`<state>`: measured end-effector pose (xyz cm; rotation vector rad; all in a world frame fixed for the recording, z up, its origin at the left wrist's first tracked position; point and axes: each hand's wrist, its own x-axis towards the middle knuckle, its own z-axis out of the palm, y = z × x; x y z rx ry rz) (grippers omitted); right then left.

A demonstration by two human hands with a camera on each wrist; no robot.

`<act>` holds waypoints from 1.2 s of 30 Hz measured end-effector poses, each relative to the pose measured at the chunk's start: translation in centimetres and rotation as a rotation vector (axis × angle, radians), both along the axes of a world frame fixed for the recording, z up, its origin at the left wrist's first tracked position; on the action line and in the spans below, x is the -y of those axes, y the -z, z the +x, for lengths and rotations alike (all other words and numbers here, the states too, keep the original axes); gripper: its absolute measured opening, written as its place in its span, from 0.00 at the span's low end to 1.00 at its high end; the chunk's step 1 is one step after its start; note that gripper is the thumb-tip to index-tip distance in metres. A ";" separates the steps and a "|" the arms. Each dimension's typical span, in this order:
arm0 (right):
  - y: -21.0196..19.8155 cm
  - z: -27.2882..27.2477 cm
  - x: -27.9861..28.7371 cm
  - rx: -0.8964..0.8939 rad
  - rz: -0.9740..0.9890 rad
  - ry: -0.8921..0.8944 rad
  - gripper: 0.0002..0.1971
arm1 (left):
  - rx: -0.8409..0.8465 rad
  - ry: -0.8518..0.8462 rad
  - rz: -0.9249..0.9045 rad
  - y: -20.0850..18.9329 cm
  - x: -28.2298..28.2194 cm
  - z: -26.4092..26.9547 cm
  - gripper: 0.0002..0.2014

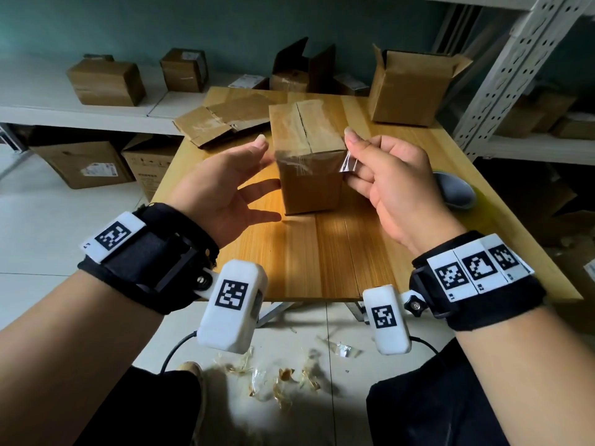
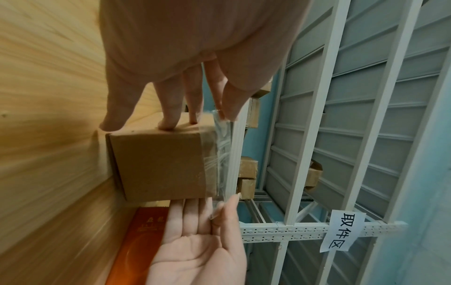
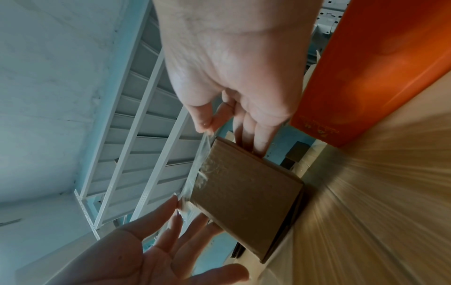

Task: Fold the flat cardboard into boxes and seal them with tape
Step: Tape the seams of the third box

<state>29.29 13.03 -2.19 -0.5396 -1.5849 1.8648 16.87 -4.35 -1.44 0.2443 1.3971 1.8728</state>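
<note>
A small closed cardboard box (image 1: 309,175) stands in the middle of the wooden table (image 1: 322,252), its top flaps meeting in a seam. A strip of clear tape (image 1: 349,164) runs across its near top edge. My right hand (image 1: 354,156) pinches the strip's free end at the box's right side, its other fingers against that side. My left hand (image 1: 269,162) is spread open at the left side, fingertips at the cardboard. The left wrist view shows the box (image 2: 165,164), the tape (image 2: 223,154) and the right hand (image 2: 219,210). The right wrist view shows the pinch (image 3: 207,125) on the tape (image 3: 202,167).
Flat cardboard (image 1: 222,120) lies at the table's back left and an open box (image 1: 409,88) stands at the back right. A grey rounded object (image 1: 454,191) sits at the right edge. White metal shelving (image 1: 515,66) rises on the right. Tape scraps (image 1: 277,378) litter the floor.
</note>
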 end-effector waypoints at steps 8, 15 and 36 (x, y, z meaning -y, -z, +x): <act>-0.3 0.1 -0.3 0.045 -0.016 0.023 0.09 | 0.036 -0.015 -0.059 -0.2 -0.1 -0.1 0.11; -0.1 -0.1 -0.5 0.088 -0.052 0.051 0.10 | 0.067 -0.024 -0.080 -0.5 -0.2 0.0 0.10; 0.2 -0.4 -0.8 0.134 -0.015 0.072 0.10 | 0.079 -0.065 -0.174 -0.3 -0.6 0.5 0.08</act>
